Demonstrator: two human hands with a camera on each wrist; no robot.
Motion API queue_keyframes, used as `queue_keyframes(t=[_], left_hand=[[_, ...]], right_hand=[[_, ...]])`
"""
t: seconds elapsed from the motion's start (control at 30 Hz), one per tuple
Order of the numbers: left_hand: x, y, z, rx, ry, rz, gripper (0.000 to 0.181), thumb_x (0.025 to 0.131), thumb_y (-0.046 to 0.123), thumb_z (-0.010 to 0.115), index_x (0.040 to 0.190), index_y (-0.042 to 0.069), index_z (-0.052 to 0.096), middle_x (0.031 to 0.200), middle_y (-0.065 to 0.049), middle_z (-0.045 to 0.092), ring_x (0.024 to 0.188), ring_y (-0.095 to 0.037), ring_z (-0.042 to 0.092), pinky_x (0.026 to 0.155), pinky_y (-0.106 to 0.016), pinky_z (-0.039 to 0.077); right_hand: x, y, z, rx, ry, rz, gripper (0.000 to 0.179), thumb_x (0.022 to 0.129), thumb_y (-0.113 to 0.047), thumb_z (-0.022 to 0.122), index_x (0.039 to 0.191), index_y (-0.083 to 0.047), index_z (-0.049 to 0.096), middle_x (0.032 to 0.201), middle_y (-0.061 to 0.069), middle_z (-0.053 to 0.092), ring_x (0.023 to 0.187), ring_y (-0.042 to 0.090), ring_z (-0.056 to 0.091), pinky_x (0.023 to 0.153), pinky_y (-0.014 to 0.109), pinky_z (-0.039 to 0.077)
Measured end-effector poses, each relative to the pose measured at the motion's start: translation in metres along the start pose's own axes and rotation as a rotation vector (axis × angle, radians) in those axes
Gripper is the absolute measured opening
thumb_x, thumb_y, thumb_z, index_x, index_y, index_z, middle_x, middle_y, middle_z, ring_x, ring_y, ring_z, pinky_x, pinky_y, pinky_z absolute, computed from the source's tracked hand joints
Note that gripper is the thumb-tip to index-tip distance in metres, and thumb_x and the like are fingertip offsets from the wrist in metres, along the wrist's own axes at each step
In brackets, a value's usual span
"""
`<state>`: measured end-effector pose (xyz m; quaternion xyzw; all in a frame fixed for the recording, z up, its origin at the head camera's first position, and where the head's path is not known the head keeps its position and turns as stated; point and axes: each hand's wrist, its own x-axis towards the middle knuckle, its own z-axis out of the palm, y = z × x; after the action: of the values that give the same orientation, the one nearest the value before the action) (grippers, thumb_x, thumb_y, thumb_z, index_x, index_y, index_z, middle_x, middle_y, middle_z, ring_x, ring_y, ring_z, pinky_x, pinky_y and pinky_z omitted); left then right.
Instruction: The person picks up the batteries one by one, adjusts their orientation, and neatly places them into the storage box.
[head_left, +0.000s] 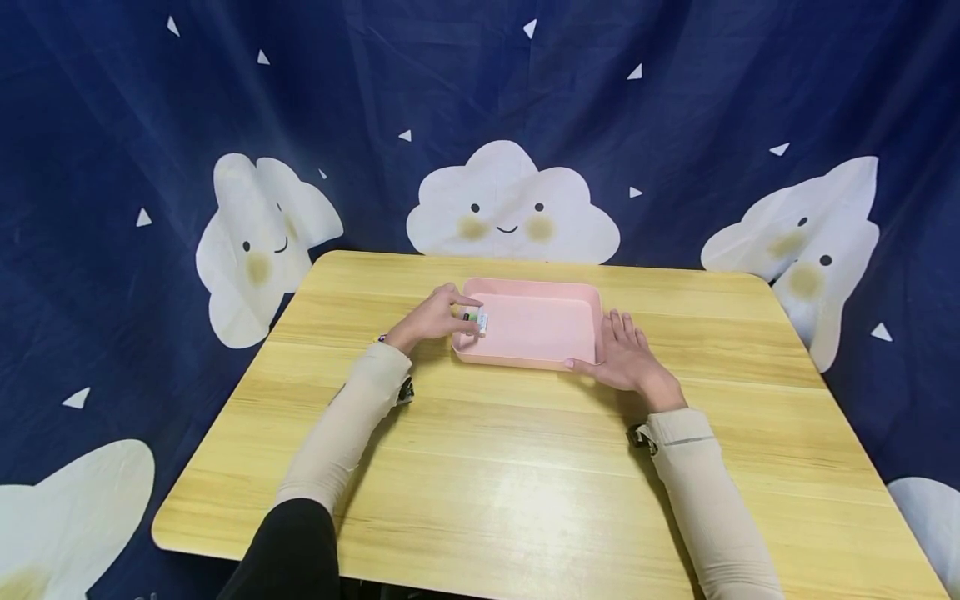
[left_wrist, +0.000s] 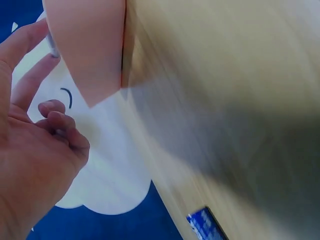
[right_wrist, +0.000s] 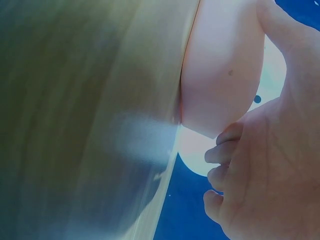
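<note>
A pink rectangular tray lies on the table. At its left end, my left hand reaches over the rim and pinches a small white battery between thumb and finger. Green and black patches show beside the battery; whether they belong to a second one I cannot tell. In the left wrist view, only a whitish sliver of the battery shows past the tray wall. My right hand lies against the tray's right end, fingers straight, thumb at the near corner. Its pads touch the tray wall in the right wrist view.
The wooden table has a light grain and rounded corners. A small blue printed object lies near the table edge in the left wrist view. Behind the table hangs a dark blue curtain with cloud prints.
</note>
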<state>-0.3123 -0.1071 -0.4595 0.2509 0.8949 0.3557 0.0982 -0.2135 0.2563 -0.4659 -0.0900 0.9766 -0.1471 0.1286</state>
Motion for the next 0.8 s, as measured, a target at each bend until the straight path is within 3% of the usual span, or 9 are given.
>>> queue_keyframes(t=[0.27, 0.53, 0.73, 0.8], left_hand=[[0.008, 0.014, 0.014, 0.221, -0.051, -0.05, 0.051, 0.084, 0.034, 0.086, 0.131, 0.02, 0.074, 0.119, -0.009, 0.056, 0.11, -0.027, 0.044, 0.094, -0.041, 0.032], [0.012, 0.019, 0.021, 0.384, -0.069, -0.066, 0.049, 0.085, 0.037, 0.084, 0.13, 0.019, 0.075, 0.121, -0.006, 0.055, 0.107, -0.026, 0.043, 0.09, -0.039, 0.03], [0.014, 0.02, 0.023, 0.424, -0.07, -0.058, 0.052, 0.086, 0.04, 0.082, 0.132, 0.019, 0.073, 0.119, -0.006, 0.055, 0.106, -0.026, 0.042, 0.088, -0.039, 0.029], [0.014, 0.017, 0.021, 0.401, -0.063, -0.04, 0.055, 0.088, 0.04, 0.08, 0.137, 0.018, 0.069, 0.125, -0.007, 0.057, 0.109, -0.027, 0.043, 0.09, -0.04, 0.03]], right_hand=[[0.001, 0.001, 0.002, -0.009, 0.004, 0.004, 0.127, 0.09, -0.084, 0.044, 0.161, 0.01, -0.003, 0.17, 0.03, -0.01, 0.158, 0.05, -0.01, 0.127, 0.063, -0.001], [0.001, 0.0, 0.002, -0.003, -0.002, 0.005, 0.127, 0.09, -0.084, 0.045, 0.161, 0.009, -0.005, 0.171, 0.028, -0.01, 0.158, 0.05, -0.01, 0.128, 0.062, -0.002], [0.002, 0.001, 0.001, -0.005, -0.002, 0.004, 0.127, 0.09, -0.084, 0.044, 0.161, 0.01, -0.005, 0.17, 0.029, -0.011, 0.158, 0.05, -0.01, 0.128, 0.063, -0.002], [0.001, 0.001, 0.001, -0.007, -0.01, 0.006, 0.127, 0.09, -0.084, 0.043, 0.161, 0.009, -0.006, 0.17, 0.029, -0.012, 0.158, 0.05, -0.011, 0.128, 0.063, -0.003]])
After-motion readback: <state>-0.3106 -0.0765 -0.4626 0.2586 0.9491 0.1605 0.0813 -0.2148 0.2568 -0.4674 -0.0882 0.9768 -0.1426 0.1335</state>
